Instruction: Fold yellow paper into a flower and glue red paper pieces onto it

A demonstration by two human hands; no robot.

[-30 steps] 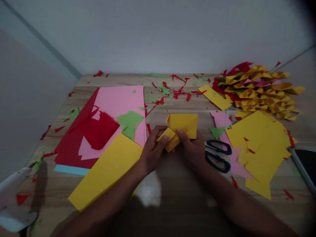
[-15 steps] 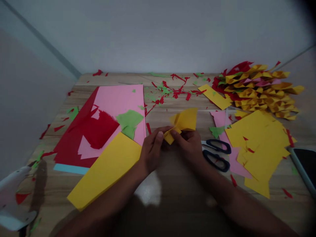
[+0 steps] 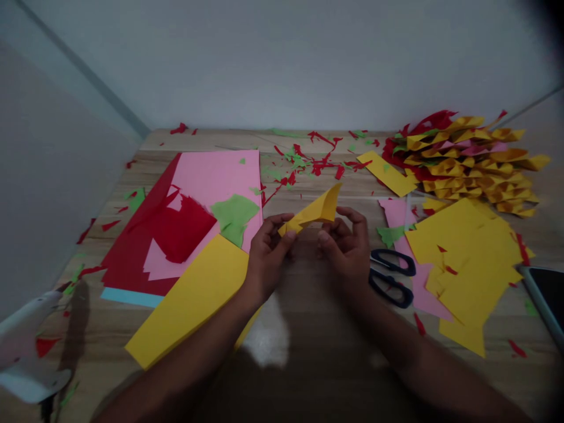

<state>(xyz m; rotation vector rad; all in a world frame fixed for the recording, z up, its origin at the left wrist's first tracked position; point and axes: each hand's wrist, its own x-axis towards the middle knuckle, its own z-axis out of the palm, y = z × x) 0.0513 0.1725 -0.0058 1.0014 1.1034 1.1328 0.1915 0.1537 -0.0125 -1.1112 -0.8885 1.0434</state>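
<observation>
Pinched between the thumb and fingers of my left hand is a piece of folded yellow paper, its wider, curved end pointing up and to the right. My right hand is beside that wider end, thumb and fingers apart and curved; the paper's edge comes close to the fingers, and whether they touch it I cannot tell. Just right of my right hand lie scissors with dark handles, their blades hidden behind the hand. A long yellow paper strip lies under my left forearm.
Pink sheets and red sheets are stacked at left, a white corded tool nearby. Yellow pieces lie at right, below a bundle of folded yellow paper. Red and green scraps litter the table; a phone lies far right.
My right hand has loosened from the folded yellow paper and shifted slightly right, its fingers spreading. The paper has turned and now shows a narrower side, still in my left hand.
</observation>
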